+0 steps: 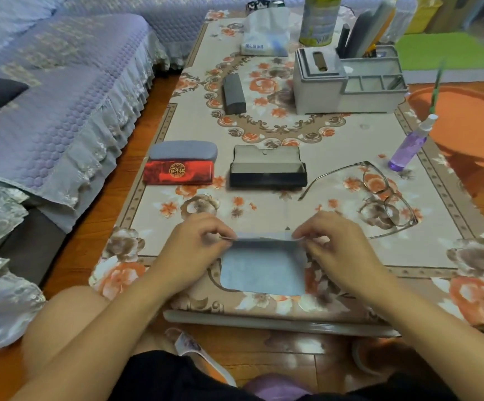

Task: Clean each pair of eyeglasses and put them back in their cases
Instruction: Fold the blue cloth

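My left hand (pixel 198 244) and right hand (pixel 340 241) are both bare: no rings, no watch, no bands on either wrist. Forearms bare all the way up, no sleeves in view, so short-sleeved top or similar, can't tell which. Nails look short & unpainted, though the pic is too soft to be sure. Left knee (pixel 70 316) is bare too. Lower down I'm in dark, approx. black shorts (pixel 159 377), plain fabric, no logo or pattern visible. There's a slipper (pixel 203 354) by my leg, w/ orange, white & a purplish print; can't tell if it's on my foot.
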Demonstrator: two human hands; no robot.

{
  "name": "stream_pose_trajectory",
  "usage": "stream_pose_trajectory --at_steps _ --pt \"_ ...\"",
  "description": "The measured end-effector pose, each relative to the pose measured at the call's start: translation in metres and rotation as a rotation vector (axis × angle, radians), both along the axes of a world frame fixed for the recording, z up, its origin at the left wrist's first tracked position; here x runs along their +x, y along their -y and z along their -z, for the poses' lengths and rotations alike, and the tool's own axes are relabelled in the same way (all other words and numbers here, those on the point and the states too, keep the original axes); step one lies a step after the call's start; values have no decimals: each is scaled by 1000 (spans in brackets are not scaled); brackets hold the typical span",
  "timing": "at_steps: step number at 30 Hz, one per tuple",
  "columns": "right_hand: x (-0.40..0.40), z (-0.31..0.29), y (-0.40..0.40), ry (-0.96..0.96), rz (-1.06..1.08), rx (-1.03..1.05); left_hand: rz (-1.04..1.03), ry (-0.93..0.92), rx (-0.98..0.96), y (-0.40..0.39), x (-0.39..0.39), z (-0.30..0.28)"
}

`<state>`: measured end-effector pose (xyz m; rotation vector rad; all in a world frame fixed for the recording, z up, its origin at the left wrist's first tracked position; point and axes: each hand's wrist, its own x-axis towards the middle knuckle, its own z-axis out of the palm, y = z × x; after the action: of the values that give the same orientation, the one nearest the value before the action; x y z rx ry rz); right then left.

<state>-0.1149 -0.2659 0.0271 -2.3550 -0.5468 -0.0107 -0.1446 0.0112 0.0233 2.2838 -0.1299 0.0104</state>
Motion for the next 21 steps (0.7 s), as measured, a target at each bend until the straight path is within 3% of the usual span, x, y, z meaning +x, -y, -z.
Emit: stream_pose_trajectory --at_steps 6,17,21 --pt "-41 40 5 36 -129 18 117 127 193 -1 -33 34" --pt "-51 38 13 19 -210 -14 219 79 198 -12 -43 31" --pt "-42 21 8 36 -81 -22 106 -17 -54 -6 -32 14"
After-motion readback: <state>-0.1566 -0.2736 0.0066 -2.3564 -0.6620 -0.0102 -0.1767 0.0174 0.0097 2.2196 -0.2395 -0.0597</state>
